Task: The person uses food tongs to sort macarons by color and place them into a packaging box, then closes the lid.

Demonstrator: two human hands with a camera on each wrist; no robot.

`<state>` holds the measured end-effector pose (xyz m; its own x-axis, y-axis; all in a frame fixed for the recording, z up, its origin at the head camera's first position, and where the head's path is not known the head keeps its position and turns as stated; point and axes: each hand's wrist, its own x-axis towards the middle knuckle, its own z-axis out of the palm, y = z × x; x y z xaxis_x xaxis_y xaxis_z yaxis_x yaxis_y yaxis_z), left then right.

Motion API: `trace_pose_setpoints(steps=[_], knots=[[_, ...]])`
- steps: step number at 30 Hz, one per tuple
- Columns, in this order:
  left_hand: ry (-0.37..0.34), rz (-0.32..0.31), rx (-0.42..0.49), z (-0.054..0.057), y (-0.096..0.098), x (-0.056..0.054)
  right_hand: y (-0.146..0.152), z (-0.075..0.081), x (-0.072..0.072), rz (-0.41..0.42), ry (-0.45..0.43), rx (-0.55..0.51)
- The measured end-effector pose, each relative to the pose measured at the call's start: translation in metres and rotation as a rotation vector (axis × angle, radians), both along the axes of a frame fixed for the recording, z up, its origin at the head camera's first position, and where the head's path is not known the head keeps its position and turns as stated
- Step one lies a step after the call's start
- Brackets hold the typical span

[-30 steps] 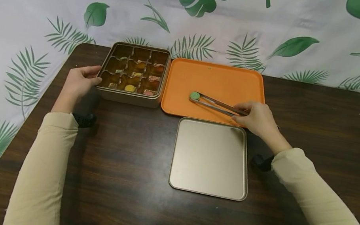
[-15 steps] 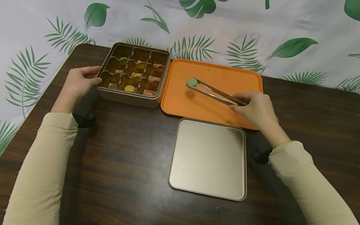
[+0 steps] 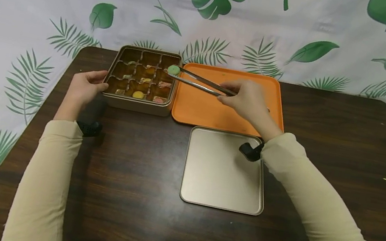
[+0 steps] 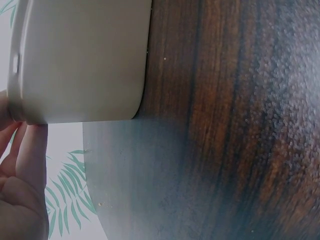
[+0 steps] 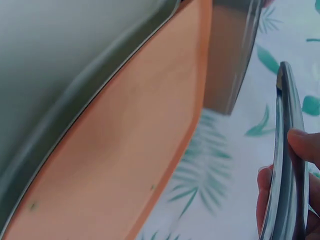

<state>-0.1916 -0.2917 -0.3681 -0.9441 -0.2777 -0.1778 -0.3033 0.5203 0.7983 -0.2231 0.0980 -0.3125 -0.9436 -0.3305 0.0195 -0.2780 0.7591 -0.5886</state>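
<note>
My left hand [image 3: 84,86] holds the left side of a square gold tin box [image 3: 137,105], its thumb at the rim. Inside is a brown divided insert; a yellow macaron [image 3: 138,95] sits in its near middle compartment and a pink one [image 3: 159,100] in the near right. Metal tongs [image 3: 207,81] are gripped between the thumb and fingers of my right hand [image 3: 247,100]. Their tips pinch a green macaron [image 3: 174,70], which overlaps the tin's right rim at its back right compartment. In the right wrist view the tongs [image 5: 287,165] appear edge-on.
An orange tray [image 3: 194,112] lies against the tin's right side, bearing small crumbs. In front of it is a flat gold lid [image 3: 222,173]. A leaf-print cloth [image 3: 216,30] hangs behind the dark wooden table [image 3: 125,195].
My right hand has lifted the green macaron off the orange tray with the tongs and carried it left to the tin. My left hand stays put.
</note>
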Motion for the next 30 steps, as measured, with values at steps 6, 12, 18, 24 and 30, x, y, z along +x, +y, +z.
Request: trace_pose_setpoints(steps=[6, 12, 18, 24, 30], knots=[[0.005, -0.006, 0.009, 0.003, 0.000, 0.002, -0.036, 0.001, -0.004, 0.045, -0.013, -0.039], [0.001, -0.010, -0.006, 0.005, 0.001, 0.001, -0.068, -0.002, -0.004, 0.096, 0.005, -0.043], [0.000, -0.010, -0.008, 0.004, 0.002, 0.000, -0.087, -0.007, 0.000, 0.130, 0.019, -0.001], [-0.011, -0.036, 0.023, 0.004, -0.001, 0.002, -0.101, -0.014, 0.003, 0.146, -0.003, 0.047], [-0.023, -0.083, 0.059, 0.006, -0.006, 0.003, -0.112, -0.019, 0.007, 0.168, -0.010, 0.064]])
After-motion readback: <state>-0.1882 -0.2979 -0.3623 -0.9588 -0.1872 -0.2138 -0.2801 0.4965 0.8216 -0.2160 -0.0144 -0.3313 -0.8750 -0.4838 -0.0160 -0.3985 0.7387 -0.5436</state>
